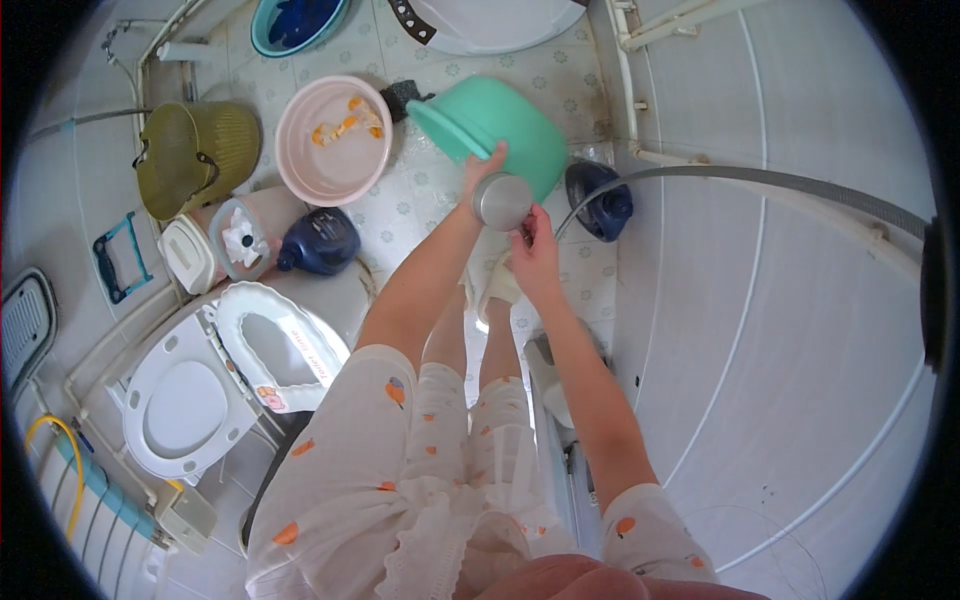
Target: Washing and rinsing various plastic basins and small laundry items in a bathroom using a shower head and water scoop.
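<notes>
A green plastic basin [530, 125] is tipped on its side, its rim toward the left. My left hand [486, 168] grips it at the edge, thumb and fingers closed round the rim. In front of the basin is the round grey back of a shower head [502, 201]. My right hand [537, 250] is closed on its handle, which is mostly hidden by the fingers. From that hand a grey flexible hose [740, 172] arcs off to the right wall. Whether water is running cannot be seen.
A pink basin [335, 172] with orange-and-white scraps stands left, beside an olive basket [215, 150]. Dark blue bottles [322, 242] lie by a bin [230, 240] and right of the green basin. A toilet [185, 420] is lower left. A blue basin [262, 28] is at the back.
</notes>
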The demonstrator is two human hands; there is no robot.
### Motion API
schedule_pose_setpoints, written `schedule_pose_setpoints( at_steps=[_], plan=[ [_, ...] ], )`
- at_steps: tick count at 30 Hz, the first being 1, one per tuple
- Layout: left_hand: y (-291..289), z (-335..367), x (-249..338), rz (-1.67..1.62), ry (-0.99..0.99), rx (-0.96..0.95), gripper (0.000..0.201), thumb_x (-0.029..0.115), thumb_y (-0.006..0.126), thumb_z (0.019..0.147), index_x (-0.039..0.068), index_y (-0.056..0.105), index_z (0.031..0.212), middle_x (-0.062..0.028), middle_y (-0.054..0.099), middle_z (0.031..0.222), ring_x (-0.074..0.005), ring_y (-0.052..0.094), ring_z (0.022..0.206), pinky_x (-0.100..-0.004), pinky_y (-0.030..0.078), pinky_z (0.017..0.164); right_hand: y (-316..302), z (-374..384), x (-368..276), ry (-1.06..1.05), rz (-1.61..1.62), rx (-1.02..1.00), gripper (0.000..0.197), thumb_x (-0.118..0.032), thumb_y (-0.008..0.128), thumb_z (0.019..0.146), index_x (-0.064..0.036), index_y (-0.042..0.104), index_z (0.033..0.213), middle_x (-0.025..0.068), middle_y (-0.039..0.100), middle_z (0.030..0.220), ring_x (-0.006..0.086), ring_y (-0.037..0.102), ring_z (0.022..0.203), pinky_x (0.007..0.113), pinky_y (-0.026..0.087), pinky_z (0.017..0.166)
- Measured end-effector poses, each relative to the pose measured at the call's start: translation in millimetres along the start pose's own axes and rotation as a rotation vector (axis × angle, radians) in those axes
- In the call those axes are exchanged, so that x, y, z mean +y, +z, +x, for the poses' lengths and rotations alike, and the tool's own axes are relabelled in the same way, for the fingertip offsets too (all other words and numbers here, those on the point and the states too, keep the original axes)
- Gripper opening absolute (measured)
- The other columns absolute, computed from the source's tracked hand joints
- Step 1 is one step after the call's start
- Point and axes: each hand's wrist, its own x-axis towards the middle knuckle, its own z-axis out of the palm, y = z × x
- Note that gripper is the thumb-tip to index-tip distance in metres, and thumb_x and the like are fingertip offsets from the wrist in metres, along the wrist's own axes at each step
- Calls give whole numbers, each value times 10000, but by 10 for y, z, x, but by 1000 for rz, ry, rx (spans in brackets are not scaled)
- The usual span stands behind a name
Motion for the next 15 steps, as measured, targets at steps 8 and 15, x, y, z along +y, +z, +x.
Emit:
schedule_pose_setpoints(
  at_steps=[8, 15],
  plan=[
    [-382, 28, -310, 1570, 461, -126, 349, 107, 606, 697, 13, 578, 1032, -213, 611, 848, -343, 601, 801, -404, 482, 696, -277, 217, 70, -80, -83, 80, 422, 17, 505, 823, 23, 366, 1222, 142, 558, 1007, 203, 551, 927, 293, 431, 815],
    [-690, -126, -333, 1916, 309, -396, 260, 62, 520, 727, 118, 632, 955, -137, 628, 823, -301, 612, 778, -408, 476, 682, -480, 292, 108, -112, -139, 167, 401, 22, 497, 837, 32, 366, 1216, 139, 555, 1007, 199, 545, 938, 302, 437, 818]
  ],
)
